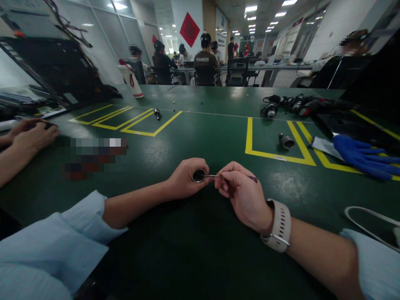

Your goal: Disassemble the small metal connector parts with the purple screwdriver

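My left hand (187, 177) is wrapped around a round, hollow metal part (198, 180), whose dark open end with a shiny rim faces me. My right hand (242, 189), with a pale watch strap at the wrist, pinches a thin metal rod tool (215, 176). The rod points left and its end reaches the mouth of the hollow part; how deep it goes I cannot tell. A dark reddish end of the tool shows behind my right fingers. Both hands are just above the green table (175, 221).
A similar metal part (286, 141) lies inside yellow tape at right, another small one (157, 113) at left. Blue gloves (362, 154), black cabled gear (281, 106) and a white cable (368, 211) lie right. Another person's hands (33, 135) are at far left, near a white cup (131, 81).
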`<state>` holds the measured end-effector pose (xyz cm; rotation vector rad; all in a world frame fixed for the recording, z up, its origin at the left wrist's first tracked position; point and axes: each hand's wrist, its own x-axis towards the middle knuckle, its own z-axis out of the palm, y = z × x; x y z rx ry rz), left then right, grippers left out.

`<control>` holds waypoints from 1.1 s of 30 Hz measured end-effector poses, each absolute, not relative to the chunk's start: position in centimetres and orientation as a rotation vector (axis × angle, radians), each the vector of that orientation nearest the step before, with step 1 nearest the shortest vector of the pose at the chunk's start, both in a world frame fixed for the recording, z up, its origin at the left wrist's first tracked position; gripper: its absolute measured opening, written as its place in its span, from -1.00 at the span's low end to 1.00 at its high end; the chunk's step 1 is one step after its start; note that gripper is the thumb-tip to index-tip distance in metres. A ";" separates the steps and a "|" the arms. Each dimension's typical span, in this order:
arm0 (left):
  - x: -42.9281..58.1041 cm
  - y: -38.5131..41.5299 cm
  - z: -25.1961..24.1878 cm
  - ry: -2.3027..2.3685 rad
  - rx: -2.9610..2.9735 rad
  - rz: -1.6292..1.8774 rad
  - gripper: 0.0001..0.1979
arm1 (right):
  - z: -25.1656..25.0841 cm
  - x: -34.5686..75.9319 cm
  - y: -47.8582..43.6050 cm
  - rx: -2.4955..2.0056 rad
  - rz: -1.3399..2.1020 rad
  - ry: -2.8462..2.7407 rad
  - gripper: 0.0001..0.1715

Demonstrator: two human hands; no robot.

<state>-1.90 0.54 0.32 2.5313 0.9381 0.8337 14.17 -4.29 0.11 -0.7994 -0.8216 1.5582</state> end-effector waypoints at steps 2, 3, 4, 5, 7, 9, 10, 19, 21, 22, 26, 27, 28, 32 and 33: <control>-1.9 0.5 0.3 0.941 2.520 0.856 -0.85 | 0.1 14.2 -4.4 -0.784 1.555 -0.832 -0.89; -1.9 0.6 0.3 0.950 2.514 0.865 -0.86 | 0.1 14.2 -4.5 -0.788 1.537 -0.864 -0.89; -1.9 0.6 0.3 0.960 2.510 0.871 -0.86 | 0.1 14.2 -4.6 -0.798 1.515 -0.908 -0.90; -1.9 0.6 0.3 0.969 2.506 0.875 -0.87 | 0.0 14.2 -4.7 -0.809 1.491 -0.951 -0.91; -2.0 0.7 0.3 0.978 2.502 0.876 -0.87 | -0.1 14.2 -4.8 -0.819 1.472 -1.017 -0.92; -2.0 0.7 0.3 0.980 2.495 0.882 -0.86 | -0.2 14.2 -4.8 -0.802 1.491 -1.027 -0.93; -2.0 0.7 0.3 0.983 2.489 0.885 -0.86 | -0.1 14.2 -4.8 -0.790 1.507 -1.015 -0.93; -1.9 0.5 0.4 1.003 2.464 0.911 -0.85 | 0.3 14.1 -4.6 -0.794 1.531 -0.952 -0.93; -1.9 0.5 0.3 1.023 2.485 0.907 -0.85 | 0.2 14.3 -4.9 -0.842 1.413 -1.077 -0.92; -1.9 0.5 0.3 1.031 2.498 0.903 -0.86 | 0.2 14.4 -5.1 -0.878 1.350 -1.152 -0.91; -1.9 0.5 0.2 1.050 2.544 0.875 -0.87 | 0.2 14.6 -5.3 -0.953 1.265 -1.276 -0.87; -1.9 0.5 0.2 1.053 2.549 0.872 -0.87 | 0.2 14.5 -5.2 -0.936 1.303 -1.233 -0.87; -1.9 0.5 0.2 1.057 2.546 0.874 -0.87 | 0.1 14.4 -5.1 -0.910 1.353 -1.172 -0.88; -1.9 0.4 0.3 1.067 2.493 0.881 -0.86 | 0.0 14.2 -4.4 -0.820 1.548 -0.926 -0.91; -1.9 0.4 0.3 1.059 2.488 0.881 -0.86 | -0.1 14.1 -4.3 -0.808 1.578 -0.889 -0.91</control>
